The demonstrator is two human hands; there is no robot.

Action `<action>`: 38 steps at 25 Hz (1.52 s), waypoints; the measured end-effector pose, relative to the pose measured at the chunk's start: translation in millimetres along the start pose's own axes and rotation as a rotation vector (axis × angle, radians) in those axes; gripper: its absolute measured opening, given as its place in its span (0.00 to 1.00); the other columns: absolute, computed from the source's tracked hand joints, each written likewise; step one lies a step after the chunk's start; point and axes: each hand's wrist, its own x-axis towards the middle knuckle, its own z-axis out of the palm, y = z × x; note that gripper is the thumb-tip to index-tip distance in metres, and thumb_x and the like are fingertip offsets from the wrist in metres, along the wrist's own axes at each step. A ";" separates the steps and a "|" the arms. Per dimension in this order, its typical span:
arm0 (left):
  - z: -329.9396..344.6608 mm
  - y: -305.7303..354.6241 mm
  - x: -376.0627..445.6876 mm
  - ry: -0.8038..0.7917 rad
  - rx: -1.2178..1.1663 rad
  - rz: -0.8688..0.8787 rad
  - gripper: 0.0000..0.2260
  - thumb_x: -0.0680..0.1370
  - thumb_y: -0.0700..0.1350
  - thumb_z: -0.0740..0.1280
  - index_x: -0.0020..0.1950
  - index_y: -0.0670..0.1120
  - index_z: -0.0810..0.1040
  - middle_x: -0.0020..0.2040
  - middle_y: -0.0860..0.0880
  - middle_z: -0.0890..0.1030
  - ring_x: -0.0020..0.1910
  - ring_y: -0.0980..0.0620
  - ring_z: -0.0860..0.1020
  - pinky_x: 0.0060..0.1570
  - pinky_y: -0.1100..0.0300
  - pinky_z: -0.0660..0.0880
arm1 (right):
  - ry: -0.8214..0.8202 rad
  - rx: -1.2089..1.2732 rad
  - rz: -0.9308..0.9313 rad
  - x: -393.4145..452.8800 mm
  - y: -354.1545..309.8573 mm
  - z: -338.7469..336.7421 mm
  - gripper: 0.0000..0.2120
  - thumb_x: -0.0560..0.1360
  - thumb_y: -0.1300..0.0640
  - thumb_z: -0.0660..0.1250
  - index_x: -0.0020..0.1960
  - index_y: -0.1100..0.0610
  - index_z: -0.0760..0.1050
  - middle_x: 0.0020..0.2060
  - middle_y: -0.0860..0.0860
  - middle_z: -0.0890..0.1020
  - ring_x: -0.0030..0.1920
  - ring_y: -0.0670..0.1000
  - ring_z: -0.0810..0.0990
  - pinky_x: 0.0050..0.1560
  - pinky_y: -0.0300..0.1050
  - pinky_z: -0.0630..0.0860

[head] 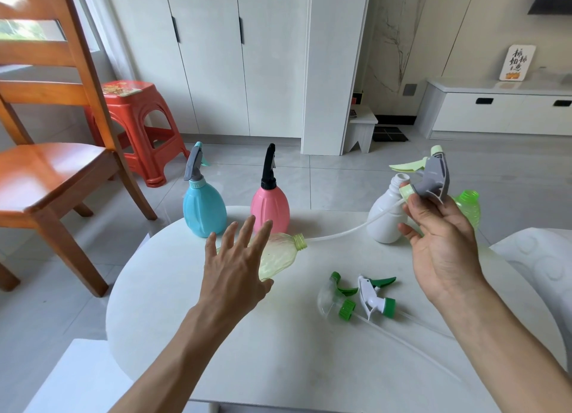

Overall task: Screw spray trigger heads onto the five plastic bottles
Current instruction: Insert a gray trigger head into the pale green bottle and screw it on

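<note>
L to R across the white bench [216, 335]: blue bottle [204, 210] upright at the far edge w/ a grey trigger head [193, 165] already on, looks done. Just beside it the pink bottle [270, 207], upright, black head [268, 168] on, also looks done. So 2 of 5 capped, 3 left, as far as I can judge. In front of those two, the pale yellow-green bottle [280, 255] lies on its side, long axis running roughly L-R w/ a slight tilt, open neck pointing R and a bit away; no head on it. Left hand [235, 264] hovers over its base end, fingers [247, 233] spread wide, holding nothing; can't tell if it touches the bottle. Nearer me, mid-R on the bench, two loose heads lie side by side: a clear one w/ green collar [335, 298] and a white one w/ green collar [376, 298], dip tubes trailing toward the near R. Further R, white bottle [387, 214] upright, neck bare. Right hand [442, 242] is raised in front of it, fingers closed round the grey head w/ pale green lever [431, 177], nozzle up, lever pointing L; its long tube [340, 233] droops L toward the lying bottle's neck. Behind that hand a green bottle [467, 207], mostly hidden, neck bare.
</note>
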 end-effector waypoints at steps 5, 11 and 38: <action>-4.3 5.3 -1.1 0.015 -0.083 0.018 0.46 0.70 0.60 0.74 0.80 0.55 0.50 0.81 0.50 0.57 0.78 0.45 0.58 0.75 0.43 0.55 | -0.024 0.036 0.067 -8.4 1.4 7.3 0.05 0.70 0.58 0.72 0.43 0.48 0.81 0.45 0.42 0.85 0.51 0.47 0.77 0.49 0.44 0.69; -15.6 19.4 -6.2 0.060 -0.156 0.098 0.45 0.68 0.56 0.76 0.80 0.54 0.56 0.79 0.49 0.62 0.76 0.44 0.63 0.74 0.44 0.60 | -0.092 -0.049 0.162 -31.4 28.3 21.1 0.23 0.72 0.65 0.71 0.63 0.47 0.73 0.56 0.56 0.85 0.54 0.50 0.81 0.50 0.48 0.70; -24.1 19.8 -8.9 0.063 -0.172 0.074 0.46 0.66 0.54 0.77 0.80 0.53 0.58 0.77 0.47 0.67 0.74 0.42 0.67 0.72 0.40 0.62 | -0.492 -0.268 -0.003 -30.3 42.3 21.0 0.23 0.71 0.70 0.71 0.56 0.46 0.83 0.43 0.48 0.83 0.45 0.43 0.79 0.49 0.36 0.76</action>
